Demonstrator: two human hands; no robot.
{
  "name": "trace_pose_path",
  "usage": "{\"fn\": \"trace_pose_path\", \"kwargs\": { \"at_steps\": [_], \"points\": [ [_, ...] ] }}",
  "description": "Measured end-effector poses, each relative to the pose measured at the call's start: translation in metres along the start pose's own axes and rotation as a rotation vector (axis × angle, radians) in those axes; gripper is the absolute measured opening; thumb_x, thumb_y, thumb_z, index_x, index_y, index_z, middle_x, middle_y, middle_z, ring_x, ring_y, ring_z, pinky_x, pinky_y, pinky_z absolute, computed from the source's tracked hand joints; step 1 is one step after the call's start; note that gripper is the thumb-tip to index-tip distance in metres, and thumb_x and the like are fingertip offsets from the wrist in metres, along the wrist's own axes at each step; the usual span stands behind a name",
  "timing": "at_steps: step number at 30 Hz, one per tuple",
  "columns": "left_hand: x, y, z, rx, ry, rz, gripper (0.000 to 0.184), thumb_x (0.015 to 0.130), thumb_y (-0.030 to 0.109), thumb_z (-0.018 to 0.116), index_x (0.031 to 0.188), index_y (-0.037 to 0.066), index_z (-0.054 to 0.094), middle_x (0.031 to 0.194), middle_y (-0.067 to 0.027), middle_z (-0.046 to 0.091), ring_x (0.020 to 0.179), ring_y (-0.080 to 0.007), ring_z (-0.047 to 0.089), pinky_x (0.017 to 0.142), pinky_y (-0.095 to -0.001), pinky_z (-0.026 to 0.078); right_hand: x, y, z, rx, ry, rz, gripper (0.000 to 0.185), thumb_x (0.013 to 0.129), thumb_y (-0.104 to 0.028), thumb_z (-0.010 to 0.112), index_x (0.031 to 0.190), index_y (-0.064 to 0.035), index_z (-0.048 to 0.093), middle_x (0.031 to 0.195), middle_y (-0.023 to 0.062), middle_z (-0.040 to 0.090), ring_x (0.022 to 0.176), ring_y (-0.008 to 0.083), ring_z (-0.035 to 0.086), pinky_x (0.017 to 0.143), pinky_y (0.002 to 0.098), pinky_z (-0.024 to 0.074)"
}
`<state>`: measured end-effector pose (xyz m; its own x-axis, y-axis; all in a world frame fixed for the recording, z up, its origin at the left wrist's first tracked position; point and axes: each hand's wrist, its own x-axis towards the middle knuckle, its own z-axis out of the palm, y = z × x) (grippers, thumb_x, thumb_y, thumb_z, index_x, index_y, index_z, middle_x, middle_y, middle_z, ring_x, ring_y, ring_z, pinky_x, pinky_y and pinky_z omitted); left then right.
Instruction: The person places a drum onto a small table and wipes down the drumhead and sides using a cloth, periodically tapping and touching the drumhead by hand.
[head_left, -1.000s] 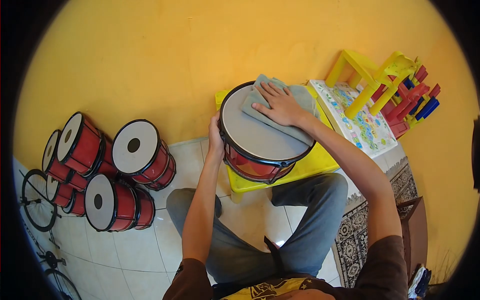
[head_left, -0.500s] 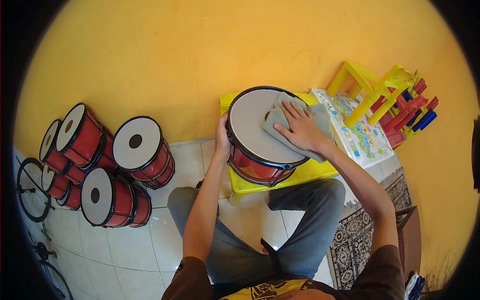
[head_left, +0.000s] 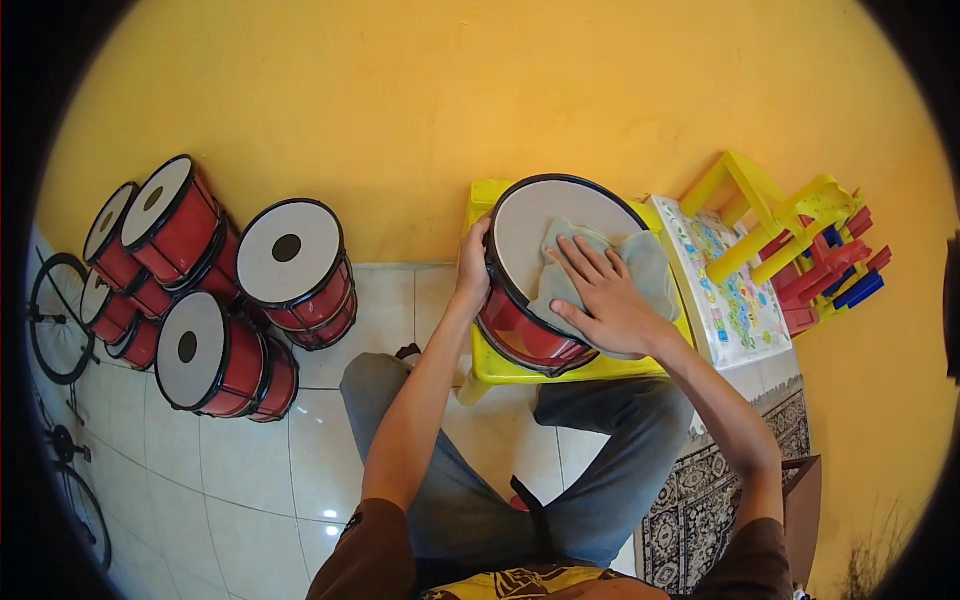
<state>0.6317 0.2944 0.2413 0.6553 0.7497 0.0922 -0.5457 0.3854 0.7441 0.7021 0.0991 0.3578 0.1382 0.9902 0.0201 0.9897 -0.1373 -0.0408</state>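
Observation:
A red drum [head_left: 535, 335] with a black rim and a white drumhead [head_left: 530, 215] stands tilted slightly on a yellow plastic table [head_left: 485, 195]. My left hand [head_left: 474, 262] grips the drum's left side at the rim, its fingers partly hidden behind the shell. On the right part of the drumhead lies a pale grey-green cloth [head_left: 650, 270], spread out and overhanging the rim. My right hand [head_left: 605, 300] rests flat on this cloth, fingers stretched and apart, pressing it against the drumhead.
Several more red drums [head_left: 290, 250] stand or lie on the tiled floor at left, beside a bicycle wheel [head_left: 60, 318]. At right, yellow plastic chairs [head_left: 740, 190] sit on a patterned white tabletop [head_left: 715, 275]. A patterned rug [head_left: 690, 510] lies below, near a brown box-like object [head_left: 803, 510].
My right hand and the cloth have slid across the drumhead towards its near edge. My left hand keeps its hold on the drum. The view has shifted slightly.

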Motion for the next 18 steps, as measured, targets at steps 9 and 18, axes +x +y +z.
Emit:
{"fn": "trace_pose_path", "kwargs": {
  "at_steps": [9, 18],
  "points": [
    [0.013, -0.012, -0.013, -0.144, -0.033, -0.121, 0.043, 0.099, 0.032, 0.044, 0.124, 0.000, 0.060, 0.115, -0.0088, 0.065, 0.104, -0.0164, 0.061, 0.092, -0.0291, 0.046, 0.049, -0.006, 0.015, 0.042, 0.076, -0.088, 0.069, 0.101, -0.055, 0.029, 0.152, -0.0083, 0.028, 0.159, 0.0164, 0.023, 0.148, 0.0335, 0.016, 0.117, 0.0574, 0.0107],
    [0.006, -0.017, -0.014, 0.037, 0.014, 0.017, 0.039, 0.102, 0.023, 0.040, 0.131, 0.001, 0.054, 0.127, -0.0092, 0.059, 0.117, -0.0179, 0.055, 0.101, -0.0320, 0.043, 0.082, -0.004, 0.019, 0.032, 0.107, -0.037, 0.072, 0.101, -0.055, 0.025, 0.151, -0.0044, 0.028, 0.158, 0.0178, 0.025, 0.148, 0.0331, 0.018, 0.116, 0.0579, 0.0130]
  ]
}}
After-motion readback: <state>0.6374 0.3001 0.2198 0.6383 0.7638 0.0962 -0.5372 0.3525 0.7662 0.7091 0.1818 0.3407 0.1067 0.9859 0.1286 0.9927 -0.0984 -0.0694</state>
